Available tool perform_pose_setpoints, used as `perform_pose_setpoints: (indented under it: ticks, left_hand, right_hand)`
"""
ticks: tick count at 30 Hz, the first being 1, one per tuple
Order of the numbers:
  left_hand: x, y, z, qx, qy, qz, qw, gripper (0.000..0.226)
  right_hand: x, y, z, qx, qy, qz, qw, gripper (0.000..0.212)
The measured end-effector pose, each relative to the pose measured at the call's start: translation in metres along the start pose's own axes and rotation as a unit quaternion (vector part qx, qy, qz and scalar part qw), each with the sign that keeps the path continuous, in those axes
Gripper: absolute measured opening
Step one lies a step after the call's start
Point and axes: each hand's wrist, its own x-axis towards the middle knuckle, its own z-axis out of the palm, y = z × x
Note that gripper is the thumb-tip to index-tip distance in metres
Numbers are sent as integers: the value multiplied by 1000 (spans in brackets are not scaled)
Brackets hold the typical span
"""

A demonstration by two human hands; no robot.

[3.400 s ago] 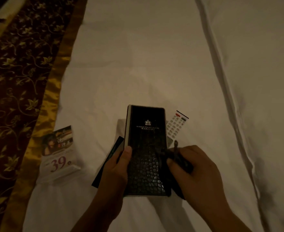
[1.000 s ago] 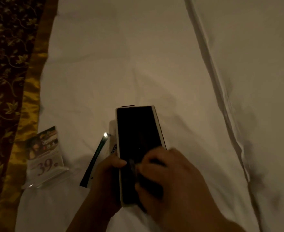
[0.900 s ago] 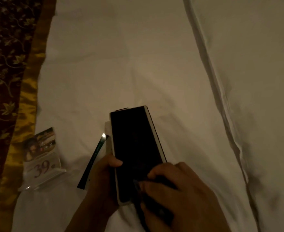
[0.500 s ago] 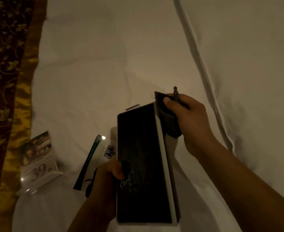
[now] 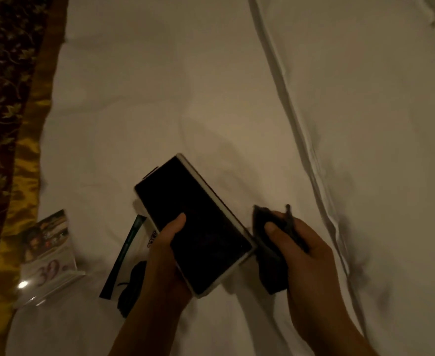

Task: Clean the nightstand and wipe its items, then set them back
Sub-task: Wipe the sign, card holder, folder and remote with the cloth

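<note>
Left hand [image 5: 165, 253]: grips the near end of the black folder [image 5: 198, 222]; thumb lies on the dark face, fingers curl underneath.
Right hand [image 5: 306, 255]: fingers curled round a bunched dark cloth [image 5: 270, 271], thumb pressed on top.
Dark cloth: just beside the folder's near right corner; contact cannot be confirmed.
Black folder: held over the bed [image 5: 185, 98], turned with its far end up and to the left; pale edges show along two sides.
Black cord [image 5: 131, 286]: lies on the sheet, partly hidden by the left wrist.
Green-edged card [image 5: 126, 255]: flat on the sheet, partly under the folder.
Clear sign stand [image 5: 48, 250]: stands near the bed's left side, printed "39".
Patterned runner [image 5: 3, 98]: dark with a gold border, along the left.
Duvet fold [image 5: 288, 111]: runs diagonally on the right.
</note>
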Motion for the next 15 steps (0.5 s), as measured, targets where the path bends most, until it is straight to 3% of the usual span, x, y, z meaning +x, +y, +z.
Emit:
perform_pose_setpoints:
  ticks: [3,5,8,12,15]
  left_hand:
    - [1,-15,24,-56,43,9,997,66]
    - [3,-26,36,-74,51,-12,996,64]
    - [11,-31,37,-64,50,-17,997,56]
    - [28,-22,27,-49,37,-9,998,56]
    - [41,-28,20,34,44,-11,998,57]
  right_hand:
    - [-10,15,14,32,137,-15,990,22]
    - [-23,21,31,22,154,-30,987,19]
    - [-32,27,31,-31,128,-31,991,24]
    - [-26,34,-6,-149,6,60,987,19]
    - [-19,37,-29,-159,19,64,985,23]
